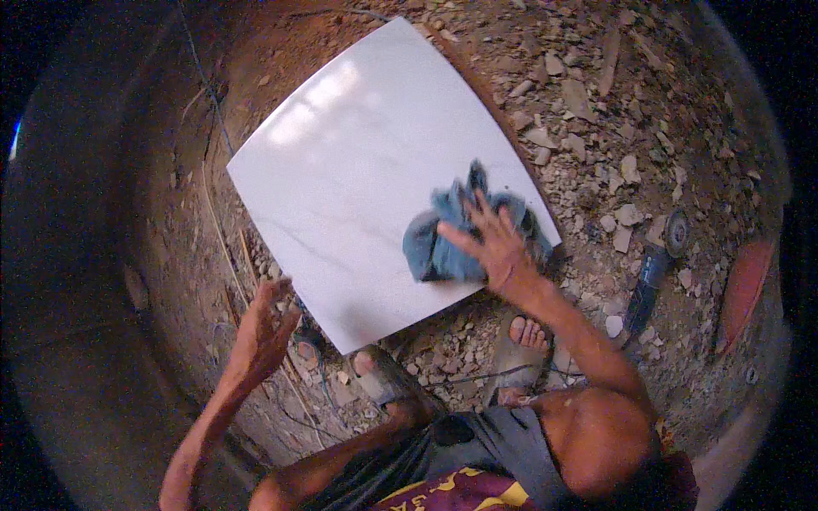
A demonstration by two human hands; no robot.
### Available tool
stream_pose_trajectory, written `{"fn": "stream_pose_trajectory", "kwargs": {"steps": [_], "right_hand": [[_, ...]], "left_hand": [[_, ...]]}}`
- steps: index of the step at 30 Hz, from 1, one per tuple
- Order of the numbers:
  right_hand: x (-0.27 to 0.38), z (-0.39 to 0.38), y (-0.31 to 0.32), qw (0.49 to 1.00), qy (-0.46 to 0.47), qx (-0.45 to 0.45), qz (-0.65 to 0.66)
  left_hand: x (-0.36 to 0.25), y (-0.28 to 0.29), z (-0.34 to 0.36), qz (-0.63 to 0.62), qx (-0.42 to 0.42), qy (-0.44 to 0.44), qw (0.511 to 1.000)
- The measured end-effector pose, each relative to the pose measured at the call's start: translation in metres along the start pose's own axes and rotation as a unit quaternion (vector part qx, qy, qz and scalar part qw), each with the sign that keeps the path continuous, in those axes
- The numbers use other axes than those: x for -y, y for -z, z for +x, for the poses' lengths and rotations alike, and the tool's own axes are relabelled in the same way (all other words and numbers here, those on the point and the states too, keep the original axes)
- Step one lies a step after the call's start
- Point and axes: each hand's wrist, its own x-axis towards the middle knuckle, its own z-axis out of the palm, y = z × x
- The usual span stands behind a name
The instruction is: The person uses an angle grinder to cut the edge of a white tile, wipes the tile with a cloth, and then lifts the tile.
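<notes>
A blue cloth (443,251) lies bunched on the right near part of a white, glossy tile (341,187) with faint grey veins. My right hand (496,243) rests on top of this cloth, fingers spread and thumb stretched toward the left. Some motion blur softens the cloth and fingers. Off the tile's left near edge, my left hand (267,328) hangs in the air, its fingers loosely bent and a little apart. Nothing shows in it, and it does not touch the tile.
An angle grinder (652,277) lies on the rubble to the right, beside a reddish curved piece (743,294). Broken stone chips (630,166) cover the ground. Cables and a thin stick (223,230) run along the left. My sandalled feet (520,353) stand by the tile's near edge.
</notes>
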Motion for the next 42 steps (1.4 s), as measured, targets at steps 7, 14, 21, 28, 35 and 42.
{"fn": "stream_pose_trajectory", "kwargs": {"steps": [7,14,21,28,35,42], "right_hand": [[-0.09,0.262,-0.008,0.959,0.066,-0.277,0.004],[0.08,0.338,-0.125,0.943,0.296,-0.147,0.03],[0.041,0.363,-0.118,0.937,0.256,-0.233,-0.043],[-0.077,0.203,-0.008,0.969,0.084,-0.198,-0.122],[0.081,-0.025,-0.091,0.985,0.172,-0.003,0.01],[-0.04,-0.045,0.022,0.95,-0.2,-0.195,-0.138]], "left_hand": [[0.113,-0.112,-0.004,-0.139,-0.157,0.089,0.974],[0.158,-0.164,0.055,-0.353,-0.29,0.114,0.882],[0.15,-0.188,0.067,-0.443,-0.32,0.198,0.813],[0.139,-0.16,0.068,-0.454,-0.248,0.076,0.852],[0.147,-0.163,0.076,-0.64,-0.194,0.083,0.739],[0.153,-0.167,0.068,-0.633,-0.176,0.077,0.75]]}}
